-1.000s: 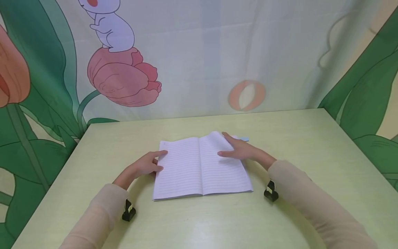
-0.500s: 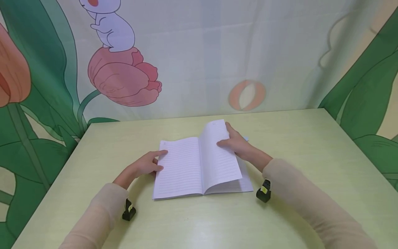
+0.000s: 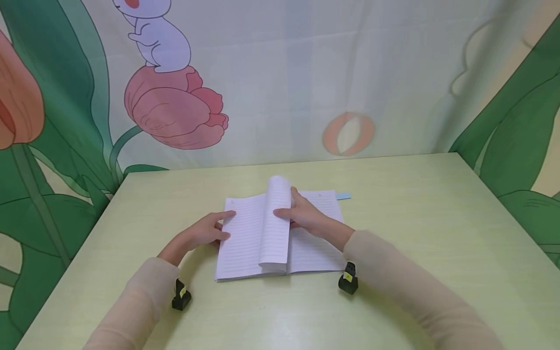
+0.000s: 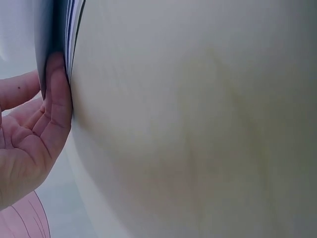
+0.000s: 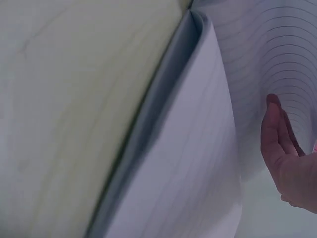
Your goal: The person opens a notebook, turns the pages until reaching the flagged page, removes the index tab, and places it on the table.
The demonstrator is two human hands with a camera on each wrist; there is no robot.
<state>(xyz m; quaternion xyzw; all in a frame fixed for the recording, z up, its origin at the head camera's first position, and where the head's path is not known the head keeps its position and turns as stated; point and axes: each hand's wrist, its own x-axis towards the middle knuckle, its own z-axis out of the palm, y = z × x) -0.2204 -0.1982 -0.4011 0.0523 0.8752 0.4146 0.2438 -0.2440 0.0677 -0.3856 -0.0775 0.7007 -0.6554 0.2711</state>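
Working outward from the near side, we log two beige fabric sleeves (image 3: 400, 282) with small black box-like devices (image 3: 348, 279) under the wrists. Left hand (image 3: 205, 229) as before: fingers pinching the left edge of a white ruled paper notebook (image 3: 315, 253), which lies open mid-counter. Right hand (image 3: 310, 214): thumb on the near face, other fingers behind, pinching a curled white ruled page (image 3: 276, 233). Half a second ago that page stood right of the fold; now it bows leftward over it, baring the ruled page beneath. We judge the turn past halfway, the page not yet flat. Pale blue tab (image 3: 343, 196) pokes out past the notebook's far right corner. Pale yellow-green counter (image 3: 437, 209), faintly grained. Beyond it, a white fabric curtain (image 3: 262, 97), printed with a pink tulip (image 3: 170, 112) and white rabbit (image 3: 166, 46).
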